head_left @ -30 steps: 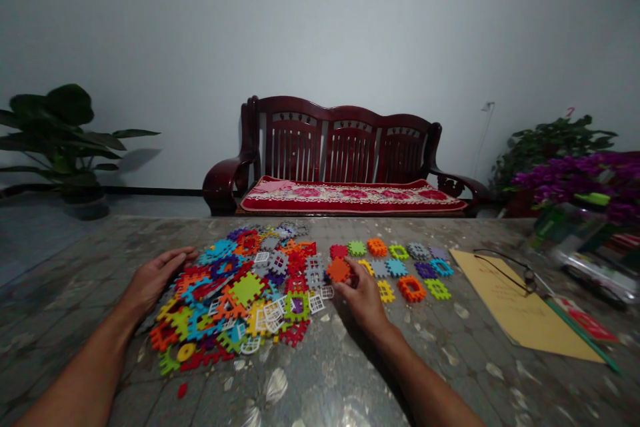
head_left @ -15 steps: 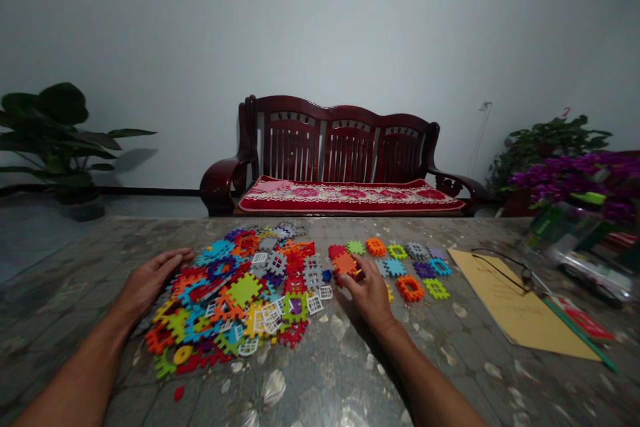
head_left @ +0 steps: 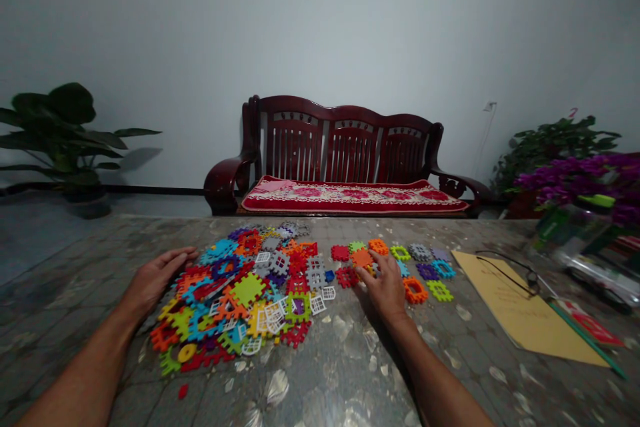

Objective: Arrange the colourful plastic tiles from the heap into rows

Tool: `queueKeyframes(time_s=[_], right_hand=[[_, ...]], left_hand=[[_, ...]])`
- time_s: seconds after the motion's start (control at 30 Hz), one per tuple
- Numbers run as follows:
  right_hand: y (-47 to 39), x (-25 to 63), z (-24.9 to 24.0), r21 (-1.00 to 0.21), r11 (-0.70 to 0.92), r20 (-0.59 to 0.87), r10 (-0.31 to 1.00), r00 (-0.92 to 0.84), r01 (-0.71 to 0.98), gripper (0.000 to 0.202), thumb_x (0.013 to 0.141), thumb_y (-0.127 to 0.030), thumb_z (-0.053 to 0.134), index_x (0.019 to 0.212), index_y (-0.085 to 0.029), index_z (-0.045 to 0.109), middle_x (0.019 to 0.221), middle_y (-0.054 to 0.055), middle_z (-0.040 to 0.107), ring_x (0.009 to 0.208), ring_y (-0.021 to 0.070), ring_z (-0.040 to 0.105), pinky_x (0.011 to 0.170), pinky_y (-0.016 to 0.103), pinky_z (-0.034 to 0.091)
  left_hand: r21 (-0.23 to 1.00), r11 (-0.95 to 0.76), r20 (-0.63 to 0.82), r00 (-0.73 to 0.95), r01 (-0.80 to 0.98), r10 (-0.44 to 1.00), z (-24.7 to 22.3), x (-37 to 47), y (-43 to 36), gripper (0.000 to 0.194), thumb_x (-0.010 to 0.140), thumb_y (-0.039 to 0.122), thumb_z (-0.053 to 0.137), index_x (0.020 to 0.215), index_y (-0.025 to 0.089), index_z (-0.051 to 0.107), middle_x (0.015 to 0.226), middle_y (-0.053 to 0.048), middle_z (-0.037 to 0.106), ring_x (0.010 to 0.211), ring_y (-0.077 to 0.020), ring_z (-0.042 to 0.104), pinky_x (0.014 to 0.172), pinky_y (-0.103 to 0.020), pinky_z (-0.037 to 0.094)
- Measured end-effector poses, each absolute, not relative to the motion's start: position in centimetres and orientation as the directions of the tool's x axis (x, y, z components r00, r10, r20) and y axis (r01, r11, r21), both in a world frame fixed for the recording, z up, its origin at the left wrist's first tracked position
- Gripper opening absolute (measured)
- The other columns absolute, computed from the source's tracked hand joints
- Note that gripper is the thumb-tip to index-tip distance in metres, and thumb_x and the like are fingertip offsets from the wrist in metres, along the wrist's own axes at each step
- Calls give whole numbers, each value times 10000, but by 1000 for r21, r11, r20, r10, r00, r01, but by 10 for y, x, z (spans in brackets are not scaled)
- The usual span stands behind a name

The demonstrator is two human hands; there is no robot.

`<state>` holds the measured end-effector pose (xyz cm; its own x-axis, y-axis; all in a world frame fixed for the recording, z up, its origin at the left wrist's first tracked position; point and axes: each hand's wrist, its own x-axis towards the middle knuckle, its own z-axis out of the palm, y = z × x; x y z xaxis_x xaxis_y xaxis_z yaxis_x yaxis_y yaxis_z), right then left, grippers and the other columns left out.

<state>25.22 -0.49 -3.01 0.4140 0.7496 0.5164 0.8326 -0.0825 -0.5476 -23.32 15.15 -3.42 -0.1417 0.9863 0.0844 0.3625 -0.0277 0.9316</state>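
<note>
A heap of colourful toothed plastic building tiles (head_left: 247, 290) lies on the table, with white window-shaped pieces (head_left: 273, 317) mixed in. My left hand (head_left: 155, 280) rests at the heap's left edge, fingers stretched out and holding nothing. My right hand (head_left: 387, 287) pinches an orange tile (head_left: 361, 257) over the group of separate tiles to the right of the heap. Near it lie a red tile (head_left: 346, 276), another red tile (head_left: 340, 253), a green tile (head_left: 357, 246) and an orange frame tile (head_left: 415, 290). My fingers and palm hide some tiles beneath.
Right of the tiles lie a yellow envelope (head_left: 520, 320), glasses (head_left: 530, 280) and a green pencil (head_left: 587, 339). A clear bottle (head_left: 590, 223) with a green lid stands farther right. Beyond the table is a dark wooden bench (head_left: 350, 147). A small red piece (head_left: 183, 391) lies near the front.
My right hand has carried the orange tile to the right, uncovering a red tile below its earlier place. My left hand has stayed beside the heap. The view has shifted slightly.
</note>
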Motion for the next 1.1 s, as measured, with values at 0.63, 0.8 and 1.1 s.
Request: queueKeyframes(time_s=[0.63,0.8,1.1], right_hand=[[-12,250,-23,-439,-164,450,811,374,883,493,923,-506,620,1284,-188,729,1185,141,725,1106,321,630,994,429,473],[-12,247,-25,-412,-148,467,813,348,899,434,939,-503,609,1271,-251,730,1178,131,718,1125,324,622,995,449,475],[13,254,-20,-441,-202,394,832,391,874,454,969,-510,553,1250,-210,747,1219,136,739,1151,314,644,1011,416,465]], left_hand=[[965,26,11,-140,259,990,-21,-226,144,696,524,702,815,1009,208,743,1069,-122,852,1111,-339,766,1022,-447,581],[962,5,32,-130,272,991,-23,-225,145,758,500,768,797,1001,201,744,1104,-152,840,1113,-360,764,1033,-464,571],[948,10,29,-119,317,992,-18,-223,143,798,526,766,771,1055,169,742,1152,-183,824,1140,-359,751,1059,-445,548]])
